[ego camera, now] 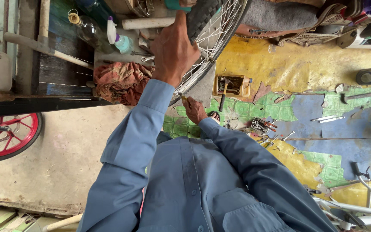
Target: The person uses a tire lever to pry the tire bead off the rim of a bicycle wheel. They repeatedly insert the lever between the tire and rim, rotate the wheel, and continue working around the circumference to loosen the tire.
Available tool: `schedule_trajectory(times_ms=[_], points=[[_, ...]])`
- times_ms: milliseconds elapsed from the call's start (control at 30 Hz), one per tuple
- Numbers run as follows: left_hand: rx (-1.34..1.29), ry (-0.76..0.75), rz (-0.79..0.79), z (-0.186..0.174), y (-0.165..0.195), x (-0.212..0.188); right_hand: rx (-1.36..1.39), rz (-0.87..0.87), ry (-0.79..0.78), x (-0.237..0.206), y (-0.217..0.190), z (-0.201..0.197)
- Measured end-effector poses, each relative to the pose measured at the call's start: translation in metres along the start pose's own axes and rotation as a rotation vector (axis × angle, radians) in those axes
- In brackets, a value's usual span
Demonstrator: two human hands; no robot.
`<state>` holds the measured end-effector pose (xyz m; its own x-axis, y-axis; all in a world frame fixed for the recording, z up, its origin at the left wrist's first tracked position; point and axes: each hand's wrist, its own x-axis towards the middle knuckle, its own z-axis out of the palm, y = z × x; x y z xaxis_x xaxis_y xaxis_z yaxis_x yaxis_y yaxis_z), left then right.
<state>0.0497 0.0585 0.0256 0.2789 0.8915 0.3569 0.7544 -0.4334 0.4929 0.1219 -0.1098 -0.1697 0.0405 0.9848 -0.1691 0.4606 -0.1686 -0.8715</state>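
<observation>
Spokes could nip me: my left hand (173, 50) is clamped on the bicycle wheel (211, 41) raised against the bench, while my right hand (194, 110) pinches a small yellow-handled tool (183, 98) that might slip.

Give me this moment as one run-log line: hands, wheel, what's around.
left hand: gripping bicycle wheel at tyre | right hand: holding small tool at rim | nearby: red rag, hammer, pliers
</observation>
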Motion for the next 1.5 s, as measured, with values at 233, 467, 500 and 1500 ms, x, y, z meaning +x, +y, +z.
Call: schedule_trajectory(times_ms=[233,467,500,1500], points=[[-0.037,-0.062,-0.032,0.020,0.016,0.005,0.021,-0.049,0.030,0.001,0.000,-0.003],[0.054,-0.003,0.021,0.016,0.030,0.002,-0.005,-0.038,0.008,-0.001,-0.001,-0.006],[0.056,-0.014,0.017,0.015,0.030,0.001,-0.013,-0.065,0.023,0.000,0.000,-0.005],[0.020,0.003,-0.040,-0.021,-0.014,-0.021,-0.153,-0.184,0.106,0.003,0.009,-0.003]])
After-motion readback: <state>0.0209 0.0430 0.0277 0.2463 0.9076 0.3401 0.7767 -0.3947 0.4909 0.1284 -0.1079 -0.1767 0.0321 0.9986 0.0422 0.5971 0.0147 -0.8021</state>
